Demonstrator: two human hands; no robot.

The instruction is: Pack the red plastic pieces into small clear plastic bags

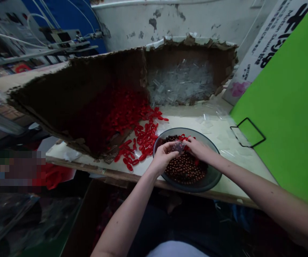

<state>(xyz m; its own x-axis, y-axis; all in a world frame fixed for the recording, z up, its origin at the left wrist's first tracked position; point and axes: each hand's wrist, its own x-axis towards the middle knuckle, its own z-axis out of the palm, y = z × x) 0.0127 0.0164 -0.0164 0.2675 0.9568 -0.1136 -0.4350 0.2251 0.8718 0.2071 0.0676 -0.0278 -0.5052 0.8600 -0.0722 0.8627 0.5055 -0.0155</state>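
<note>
In the head view, the left hand pinches a small clear piece over a bowl of brown beads; the right hand bends its fingers beside it, grip unclear. Red pieces spill left, cardboard boxes block the far side, a green board the right.

Dim light leaves the left cardboard box deeply shadowed, the outer edges stretched and blurred.
</note>
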